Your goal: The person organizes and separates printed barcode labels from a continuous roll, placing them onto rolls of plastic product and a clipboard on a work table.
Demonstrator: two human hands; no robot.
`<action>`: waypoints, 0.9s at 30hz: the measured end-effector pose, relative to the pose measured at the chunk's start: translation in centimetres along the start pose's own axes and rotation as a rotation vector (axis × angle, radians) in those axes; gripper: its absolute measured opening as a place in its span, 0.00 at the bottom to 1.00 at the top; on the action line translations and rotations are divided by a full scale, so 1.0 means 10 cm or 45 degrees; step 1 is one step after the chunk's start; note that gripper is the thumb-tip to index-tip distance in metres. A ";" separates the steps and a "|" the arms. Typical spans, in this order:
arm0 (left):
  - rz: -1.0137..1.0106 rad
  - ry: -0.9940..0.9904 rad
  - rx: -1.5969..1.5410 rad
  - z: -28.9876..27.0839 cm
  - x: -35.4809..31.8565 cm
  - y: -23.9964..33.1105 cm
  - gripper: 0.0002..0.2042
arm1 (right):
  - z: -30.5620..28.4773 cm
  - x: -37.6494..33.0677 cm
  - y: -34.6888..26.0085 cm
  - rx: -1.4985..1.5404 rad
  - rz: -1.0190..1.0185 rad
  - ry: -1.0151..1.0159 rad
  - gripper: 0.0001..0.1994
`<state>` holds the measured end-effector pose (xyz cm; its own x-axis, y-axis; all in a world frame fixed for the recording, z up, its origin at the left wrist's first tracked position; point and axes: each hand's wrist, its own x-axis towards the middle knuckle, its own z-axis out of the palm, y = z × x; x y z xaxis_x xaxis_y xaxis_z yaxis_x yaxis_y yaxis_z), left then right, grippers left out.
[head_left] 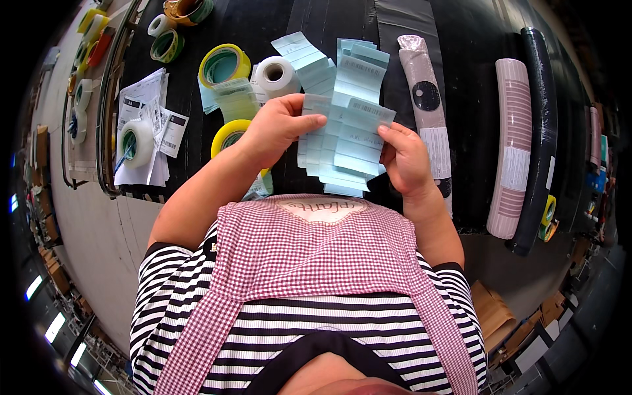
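A folded strip of pale blue barcode labels [355, 138] hangs in several layers between my hands, close to the apron. My left hand [280, 125] pinches its left edge between thumb and fingers. At the right edge, my right hand [407, 158] grips a label corner with the thumb on top. More blue labels [306, 62] fan out on the black table just beyond. Left of them stand a white roll [276, 76] and a yellow-edged tape roll [224, 66]. Another yellow tape roll [227, 136] is partly covered by my left forearm.
Printed papers [148, 164] lie at the left with a clear tape roll [136, 143] on them. To the right are a wrapped grey roll [421, 92], a pink striped roll [511, 148] and a long black roll [541, 131]. A metal rail [101, 118] borders the table's left edge.
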<state>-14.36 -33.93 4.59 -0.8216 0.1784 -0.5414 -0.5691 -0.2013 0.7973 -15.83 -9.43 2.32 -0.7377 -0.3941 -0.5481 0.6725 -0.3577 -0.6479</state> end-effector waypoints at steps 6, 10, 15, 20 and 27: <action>0.058 0.073 0.061 0.05 -0.02 0.01 0.17 | -0.08 0.01 0.00 0.083 -0.016 -0.082 0.14; 0.082 0.091 0.046 0.04 -0.04 0.03 0.17 | -0.16 -0.01 -0.06 0.218 -0.017 -0.077 0.15; 0.091 0.117 0.051 0.07 -0.06 0.05 0.17 | -0.16 -0.01 -0.04 0.322 0.004 -0.073 0.15; 0.137 0.103 0.001 0.04 -0.01 -0.03 0.16 | -0.11 -0.02 0.01 0.263 -0.020 0.019 0.14; 0.155 0.112 -0.022 0.04 0.02 -0.08 0.16 | -0.04 -0.04 0.06 0.205 0.011 0.042 0.12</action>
<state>-14.07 -33.31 3.92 -0.8837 0.0669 -0.4632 -0.4652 -0.2326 0.8541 -15.19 -9.12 1.94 -0.7318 -0.3705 -0.5720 0.6775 -0.4865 -0.5517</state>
